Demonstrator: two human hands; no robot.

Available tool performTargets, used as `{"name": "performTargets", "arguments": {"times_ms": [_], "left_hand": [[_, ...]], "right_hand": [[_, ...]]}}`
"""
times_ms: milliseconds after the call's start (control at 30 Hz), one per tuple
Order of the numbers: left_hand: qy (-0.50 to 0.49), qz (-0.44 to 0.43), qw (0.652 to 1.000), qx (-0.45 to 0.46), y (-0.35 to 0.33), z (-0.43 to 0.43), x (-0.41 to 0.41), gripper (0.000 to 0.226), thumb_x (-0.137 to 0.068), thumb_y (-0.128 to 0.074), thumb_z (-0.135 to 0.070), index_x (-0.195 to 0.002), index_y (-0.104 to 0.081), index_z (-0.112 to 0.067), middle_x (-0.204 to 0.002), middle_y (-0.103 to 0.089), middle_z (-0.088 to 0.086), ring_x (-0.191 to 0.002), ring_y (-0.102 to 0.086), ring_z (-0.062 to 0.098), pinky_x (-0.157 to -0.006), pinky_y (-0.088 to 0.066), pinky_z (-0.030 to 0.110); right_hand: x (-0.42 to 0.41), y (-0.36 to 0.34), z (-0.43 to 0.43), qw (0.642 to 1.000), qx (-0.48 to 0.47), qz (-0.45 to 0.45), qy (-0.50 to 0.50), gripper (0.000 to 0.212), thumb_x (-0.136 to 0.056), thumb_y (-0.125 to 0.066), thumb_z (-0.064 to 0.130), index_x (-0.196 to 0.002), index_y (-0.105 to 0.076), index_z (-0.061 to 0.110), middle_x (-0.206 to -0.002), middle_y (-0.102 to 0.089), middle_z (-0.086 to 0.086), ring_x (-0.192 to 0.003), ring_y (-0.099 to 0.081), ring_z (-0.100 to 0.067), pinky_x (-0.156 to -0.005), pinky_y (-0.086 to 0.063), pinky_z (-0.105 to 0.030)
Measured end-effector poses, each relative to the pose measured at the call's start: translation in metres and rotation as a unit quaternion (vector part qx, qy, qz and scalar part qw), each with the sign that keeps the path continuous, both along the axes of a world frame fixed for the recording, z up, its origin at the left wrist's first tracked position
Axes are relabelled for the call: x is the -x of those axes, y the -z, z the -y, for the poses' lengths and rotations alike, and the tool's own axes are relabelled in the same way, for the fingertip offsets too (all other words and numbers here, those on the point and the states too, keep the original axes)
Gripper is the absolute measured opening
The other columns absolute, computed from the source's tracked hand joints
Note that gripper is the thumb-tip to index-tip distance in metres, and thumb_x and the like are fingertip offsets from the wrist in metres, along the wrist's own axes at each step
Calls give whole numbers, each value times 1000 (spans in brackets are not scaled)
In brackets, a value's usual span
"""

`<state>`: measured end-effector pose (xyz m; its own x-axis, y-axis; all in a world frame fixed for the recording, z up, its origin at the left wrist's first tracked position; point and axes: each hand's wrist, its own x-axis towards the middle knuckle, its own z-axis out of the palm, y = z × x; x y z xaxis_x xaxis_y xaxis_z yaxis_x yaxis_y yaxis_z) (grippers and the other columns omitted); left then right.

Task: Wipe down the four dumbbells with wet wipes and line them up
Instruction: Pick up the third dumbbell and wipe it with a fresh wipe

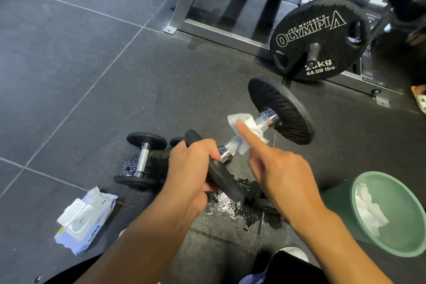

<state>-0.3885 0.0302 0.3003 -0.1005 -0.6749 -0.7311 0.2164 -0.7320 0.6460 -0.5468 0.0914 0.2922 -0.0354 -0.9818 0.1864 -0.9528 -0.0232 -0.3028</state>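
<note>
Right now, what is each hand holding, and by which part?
Left hand grips the dumbbell by its near plate. Right hand presses a wet wipe onto the handle with its forefinger; any grip underneath is hidden.
</note>
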Motion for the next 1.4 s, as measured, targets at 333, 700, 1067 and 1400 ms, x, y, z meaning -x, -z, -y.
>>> {"name": "performTargets", "arguments": {"times_ms": [333, 700, 1067, 1400], "left_hand": [[0, 8, 1000, 1, -2, 1, -5, 30, -72, -60, 5, -100, -60, -5, -90, -60, 17, -82, -64, 34, -64, -63, 56], [-2, 1, 1000, -8, -5, 3, -4, 37, -73, -60, 5, -109, -62, 0, -86, -63, 16, -83, -65, 34, -75, -56, 75], [-7, 0, 1000, -17, -7, 2, -5, 45, -73, -59, 6, -119, -61, 5, -92, -62, 19, -84, -66, 36, -72, -59, 71], [-9, 0, 1000, -17, -7, 2, -5, 46, -72, -60, 6, -119, -62, 6, -91, -64, 19, -83, -67, 36, -71, -59, 72]], "right_hand": [[21, -4, 3, 994, 38, 52, 89, 47, -97, -58, 25, -143, -61, 37, -52, -34, 15, -41, -42, -22, -50, -38, -32], [0, -3, -3, 937, -77, 333, 71, 36, -100, -61, 24, -120, -71, 53, -58, -59, 13, -48, -39, -9, -50, -37, -27], [-6, 12, -7, 1000, -28, 4, 3, 60, -93, -64, 27, -148, -52, 44, -51, -45, 3, -42, -34, -22, -42, -35, -31], [-2, 11, -6, 997, -55, 56, 1, 64, -95, -63, 20, -148, -48, 51, -52, -46, 4, -43, -43, -20, -44, -46, -39]]}}
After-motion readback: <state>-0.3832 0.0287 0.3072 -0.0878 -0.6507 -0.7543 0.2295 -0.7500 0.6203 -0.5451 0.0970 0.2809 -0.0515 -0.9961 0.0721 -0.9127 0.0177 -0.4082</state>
